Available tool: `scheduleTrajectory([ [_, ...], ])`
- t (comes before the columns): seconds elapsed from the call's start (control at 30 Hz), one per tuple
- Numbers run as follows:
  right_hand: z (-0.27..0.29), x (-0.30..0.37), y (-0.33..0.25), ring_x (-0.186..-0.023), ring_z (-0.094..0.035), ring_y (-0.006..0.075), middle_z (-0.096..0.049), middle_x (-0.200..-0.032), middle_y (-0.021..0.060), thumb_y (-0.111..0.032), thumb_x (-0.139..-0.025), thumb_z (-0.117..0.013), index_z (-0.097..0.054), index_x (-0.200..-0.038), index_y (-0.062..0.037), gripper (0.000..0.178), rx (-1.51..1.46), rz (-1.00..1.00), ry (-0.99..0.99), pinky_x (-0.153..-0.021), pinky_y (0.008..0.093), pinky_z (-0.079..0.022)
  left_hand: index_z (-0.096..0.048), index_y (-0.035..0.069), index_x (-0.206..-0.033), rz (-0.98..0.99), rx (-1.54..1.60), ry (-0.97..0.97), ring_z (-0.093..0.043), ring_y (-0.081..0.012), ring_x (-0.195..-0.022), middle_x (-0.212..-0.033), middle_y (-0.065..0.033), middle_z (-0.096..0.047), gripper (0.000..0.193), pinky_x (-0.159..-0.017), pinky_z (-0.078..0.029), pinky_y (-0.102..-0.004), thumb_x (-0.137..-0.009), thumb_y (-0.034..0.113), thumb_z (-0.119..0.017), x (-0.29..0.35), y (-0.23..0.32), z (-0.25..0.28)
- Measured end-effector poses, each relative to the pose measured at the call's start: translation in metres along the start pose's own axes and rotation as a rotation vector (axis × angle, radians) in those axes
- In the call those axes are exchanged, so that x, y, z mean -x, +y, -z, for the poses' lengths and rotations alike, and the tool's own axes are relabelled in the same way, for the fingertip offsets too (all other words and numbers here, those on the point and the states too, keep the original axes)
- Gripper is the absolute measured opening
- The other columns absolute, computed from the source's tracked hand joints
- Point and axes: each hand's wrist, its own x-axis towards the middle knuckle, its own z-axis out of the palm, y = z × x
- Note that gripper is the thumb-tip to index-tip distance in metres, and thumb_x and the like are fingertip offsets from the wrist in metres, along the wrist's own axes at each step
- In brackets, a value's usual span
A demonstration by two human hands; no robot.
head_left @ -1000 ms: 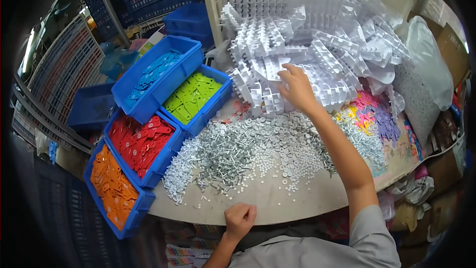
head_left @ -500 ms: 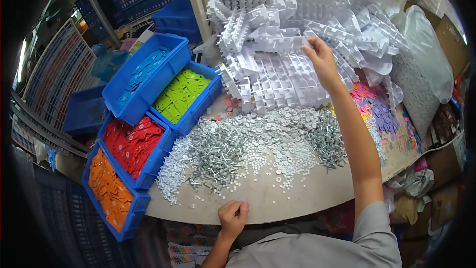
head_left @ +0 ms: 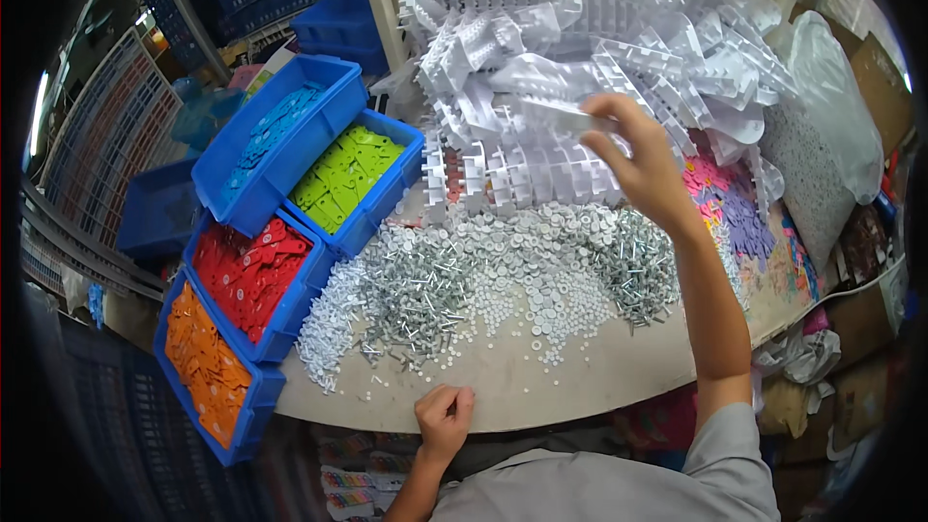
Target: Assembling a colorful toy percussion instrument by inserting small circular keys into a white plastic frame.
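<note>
A white strip (head_left: 553, 112) is held above the front of the heap (head_left: 643, 60), blurred, with one end at the right hand (head_left: 650, 169). By the look of it, that end is pinched between the thumb and fingers, though the exact contact cannot be made out. The left hand (head_left: 445, 421) is curled into a loose fist at the near edge of the worktop (head_left: 503, 372); nothing can be seen in it.

The strip is judged to be thin, light plastic, fairly stiff along its length but likely to bend if squeezed. Its smooth faces may be slippery, and the small tabs seen on similar strips could be snapped or snagged. It would best be taken by a plain end or edge, with light pressure.

Behind and beneath it, the heap is tangled, so neighbouring strips could be caught and dragged along. Between the heap and the near edge, screws (head_left: 418, 280) and white caps (head_left: 570, 275) are spread, and could be scattered by a low pass. On the left, blue trays (head_left: 319, 142) are filled with blue, green, red and orange pieces, one tray overlapping others. On the right, purple pieces (head_left: 746, 228) are piled beside the forearm, with a clear bag (head_left: 822, 126) beyond.
</note>
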Motion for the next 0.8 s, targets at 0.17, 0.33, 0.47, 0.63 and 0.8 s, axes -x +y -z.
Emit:
scheduleTrajectory([
  [0.17, 0.024, 0.061, -0.045, -0.113, -0.058, 0.0156, -0.061, -0.122, 0.0106, -0.002, -0.097, -0.065, -0.058, -0.114, 0.001, 0.019, -0.243, -0.195, -0.004, -0.098, 0.0301, -0.045, -0.066, -0.002, -0.074, 0.015, 0.025, -0.022, -0.054, -0.0154, -0.052, -0.06, -0.0066, -0.057, 0.019, -0.051, -0.04, -0.0309, -0.093, 0.001, -0.066, -0.005, 0.003, 0.001],
  [0.33, 0.019, 0.108, -0.058, -0.116, -0.06, 0.0316, -0.061, -0.113, 0.0145, 0.008, -0.084, -0.07, -0.057, -0.103, -0.0021, 0.024, -0.072, 0.085, -0.035, -0.104, 0.0431, -0.045, -0.067, -0.002, -0.076, 0.081, 0.103, -0.038, -0.055, -0.0131, -0.055, -0.062, -0.0049, -0.057, 0.018, -0.053, -0.041, -0.0297, -0.094, 0.002, -0.066, -0.005, 0.008, -0.003],
  [0.47, -0.018, 0.152, -0.065, -0.112, -0.065, 0.0352, -0.065, -0.104, 0.0104, 0.008, -0.071, -0.081, -0.062, -0.098, -0.0061, 0.036, 0.032, 0.132, -0.091, -0.096, 0.0457, -0.049, -0.068, -0.003, -0.095, 0.048, 0.108, -0.007, -0.061, -0.0128, -0.071, -0.081, -0.0061, -0.064, 0.004, -0.066, -0.049, -0.0275, -0.094, 0.0, -0.065, -0.009, 0.02, -0.012],
  [0.63, -0.048, 0.2, -0.058, -0.109, -0.065, 0.0311, -0.065, -0.108, 0.0106, 0.005, -0.077, -0.078, -0.059, -0.099, -0.0068, 0.031, -0.065, 0.051, -0.148, -0.094, 0.0416, -0.049, -0.064, 0.0, -0.114, 0.138, 0.146, -0.032, -0.062, -0.0193, -0.088, -0.095, -0.0075, -0.068, 0.022, -0.084, -0.048, -0.033, -0.092, 0.001, -0.067, -0.014, 0.02, -0.024],
  [0.8, -0.012, 0.189, -0.065, -0.105, -0.058, 0.0199, -0.059, -0.12, 0.0117, -0.011, -0.091, -0.071, -0.052, -0.108, -0.0073, 0.025, -0.796, -0.384, 0.332, -0.092, 0.0326, -0.046, -0.066, 0.003, -0.114, 0.208, 0.217, -0.029, -0.061, -0.0245, -0.092, -0.095, -0.0062, -0.07, 0.024, -0.09, -0.043, -0.0379, -0.09, 0.005, -0.07, -0.023, 0.026, -0.026],
])
